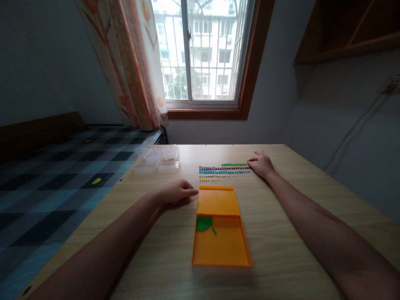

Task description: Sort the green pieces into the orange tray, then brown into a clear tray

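An orange tray (231, 250) lies on the wooden table (281, 241) in front of me, split into a far and a near compartment. Small green pieces (204, 223) sit in the near compartment's far left corner. Beyond the tray lie rows of tiny pieces: green (234, 164), dark and blue (223, 170), yellow (210, 178). My left hand (176, 193) rests on the table, fingers curled, its fingertips at the tray's far left corner. My right hand (261, 163) lies at the right end of the rows, fingers bent toward the green row.
A clear plastic box (158, 159) with compartments stands at the table's far left. A bed with a checked blue-black cover (46, 187) runs along the left edge. A window and curtain are behind the table, a wall to the right.
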`<state>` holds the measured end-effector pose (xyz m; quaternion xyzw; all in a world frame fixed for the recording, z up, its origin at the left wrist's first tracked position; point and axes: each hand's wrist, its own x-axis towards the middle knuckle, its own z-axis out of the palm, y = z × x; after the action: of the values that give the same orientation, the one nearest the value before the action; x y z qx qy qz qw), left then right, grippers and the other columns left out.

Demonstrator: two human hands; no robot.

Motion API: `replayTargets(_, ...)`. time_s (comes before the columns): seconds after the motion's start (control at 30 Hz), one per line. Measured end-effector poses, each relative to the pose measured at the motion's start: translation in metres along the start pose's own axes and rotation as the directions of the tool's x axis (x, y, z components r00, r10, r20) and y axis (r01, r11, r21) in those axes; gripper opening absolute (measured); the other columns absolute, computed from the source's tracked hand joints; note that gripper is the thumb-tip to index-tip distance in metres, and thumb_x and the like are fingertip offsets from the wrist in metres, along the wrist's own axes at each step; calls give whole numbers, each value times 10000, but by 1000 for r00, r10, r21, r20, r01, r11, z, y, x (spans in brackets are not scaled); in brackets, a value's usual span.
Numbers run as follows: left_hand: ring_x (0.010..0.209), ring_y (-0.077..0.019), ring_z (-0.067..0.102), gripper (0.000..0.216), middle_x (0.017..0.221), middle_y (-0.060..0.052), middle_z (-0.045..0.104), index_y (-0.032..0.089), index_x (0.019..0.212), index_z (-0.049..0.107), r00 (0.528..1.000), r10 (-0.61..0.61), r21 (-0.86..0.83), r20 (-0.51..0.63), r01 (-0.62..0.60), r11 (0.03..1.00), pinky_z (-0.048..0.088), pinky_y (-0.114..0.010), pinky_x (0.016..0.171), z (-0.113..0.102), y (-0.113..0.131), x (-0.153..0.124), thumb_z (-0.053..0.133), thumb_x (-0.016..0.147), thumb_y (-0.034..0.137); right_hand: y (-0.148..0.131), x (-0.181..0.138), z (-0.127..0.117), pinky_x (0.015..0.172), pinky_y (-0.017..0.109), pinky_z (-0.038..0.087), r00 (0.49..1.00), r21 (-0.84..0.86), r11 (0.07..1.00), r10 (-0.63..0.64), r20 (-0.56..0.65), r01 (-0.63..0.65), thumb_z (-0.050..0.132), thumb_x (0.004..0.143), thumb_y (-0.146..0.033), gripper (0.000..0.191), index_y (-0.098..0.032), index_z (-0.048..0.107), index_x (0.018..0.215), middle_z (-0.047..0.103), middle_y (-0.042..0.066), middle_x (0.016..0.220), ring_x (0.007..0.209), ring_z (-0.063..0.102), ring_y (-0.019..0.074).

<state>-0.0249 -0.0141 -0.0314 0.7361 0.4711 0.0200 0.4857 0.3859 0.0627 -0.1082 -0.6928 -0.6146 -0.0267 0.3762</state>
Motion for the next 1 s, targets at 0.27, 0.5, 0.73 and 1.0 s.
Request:
replayTargets(0.27, 336, -99, 339, 589, 433, 28, 427, 208, 546, 470, 1000, 8, -44, -2, -8, 999, 194, -273, 349, 2, 0, -1, 617, 704, 756, -20, -5, -26, 1181, 492, 272, 993, 31, 998, -42, -107, 45, 682, 781, -267, 160, -164, 790, 838, 587, 140, 1383, 1405, 376, 344)
replayTargets(0.5, 339, -94, 351, 604, 451, 31, 442, 197, 559, 475, 1000, 17, -15, -10, -18, 1000, 205, -265, 355, 2, 5, -4, 627, 687, 768, -97, -25, -97, 1105, 490, 377, 932, 129, 940, -280, -231, 315, 658, 874, -352, 171, -235, 783, 888, 645, 80, 1292, 1241, 534, 295)
replayTargets(0.73, 347, -91, 343, 562, 445, 25, 444, 197, 554, 472, 1000, 21, 11, -23, -21, 1000, 197, -261, 360, 3, 4, -3, 611, 748, 706, -178, -138, -120, 808, 368, 498, 632, 495, 622, -755, 174, 607, 646, 915, -235, 112, -271, 750, 891, 722, 28, 903, 863, 617, 194)
replayTargets(1.0, 341, -87, 350, 557, 443, 27, 448, 195, 551, 471, 998, 61, 38, -35, -60, 998, 203, -254, 343, 3, 4, -4, 592, 780, 689, -194, -178, -98, 827, 338, 437, 453, 541, 617, -787, 418, 572, 637, 900, -177, 124, -216, 749, 863, 708, 27, 874, 851, 574, 173)
